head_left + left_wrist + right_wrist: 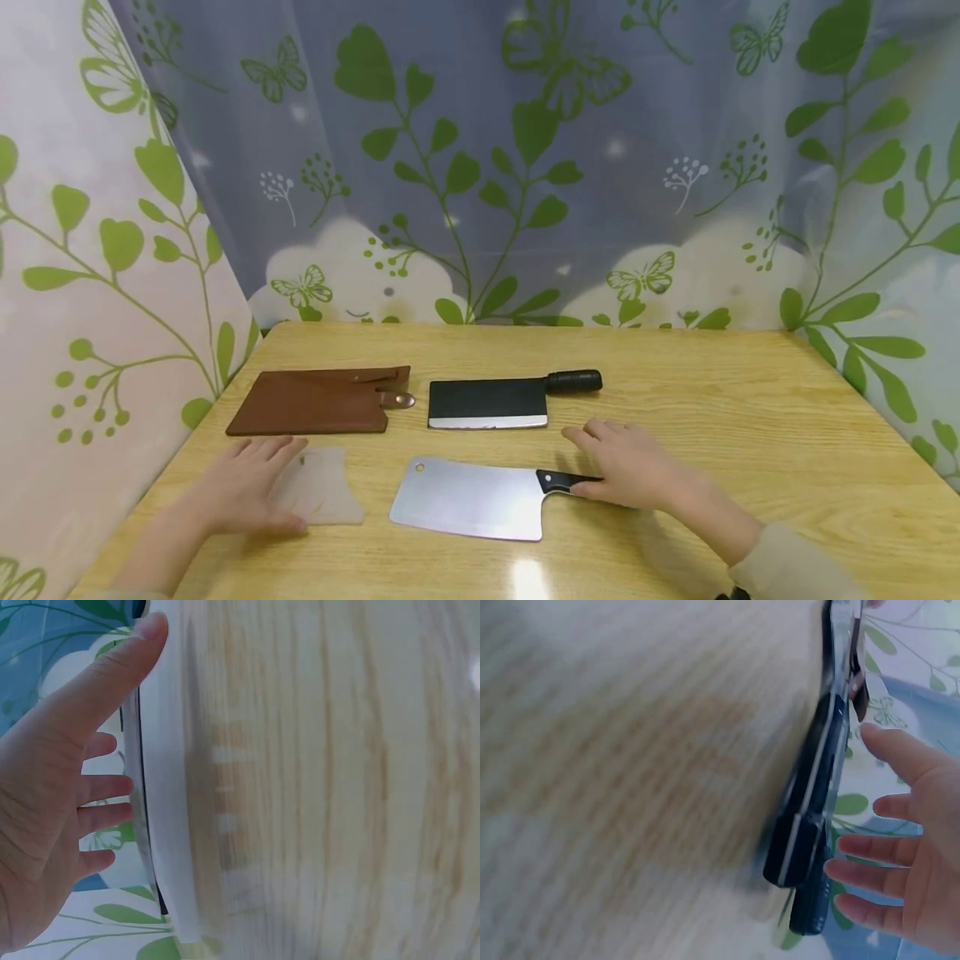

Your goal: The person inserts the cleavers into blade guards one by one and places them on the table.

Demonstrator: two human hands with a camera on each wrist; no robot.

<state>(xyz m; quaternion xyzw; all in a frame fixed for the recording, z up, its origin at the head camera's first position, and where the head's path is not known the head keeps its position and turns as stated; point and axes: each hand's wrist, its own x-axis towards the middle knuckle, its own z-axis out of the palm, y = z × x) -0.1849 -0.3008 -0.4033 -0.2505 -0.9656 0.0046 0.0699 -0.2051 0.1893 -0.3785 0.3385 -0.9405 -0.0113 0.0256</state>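
Note:
My left hand [243, 492] is spread with straight fingers over the left part of a whitish, translucent flat piece [322, 492], covering some of it. In the left wrist view that hand [52, 787] has its fingers apart, close above the piece's pale side [169, 787]. A silver cleaver [472, 500] lies flat, blade to the left, a hole in its corner. Over its black riveted handle [558, 481] hovers my right hand [637, 462], hiding the handle's end. The right wrist view has this hand's relaxed fingers [874, 881] just above the handle [814, 780], gripping nothing.
Behind lies a second cleaver [487, 400] with a dark blade, bright edge and black round handle. To its left is a brown leather sheath [307, 402] with a snap strap. The wooden table [712, 367] backs onto a leaf-patterned curtain [480, 167].

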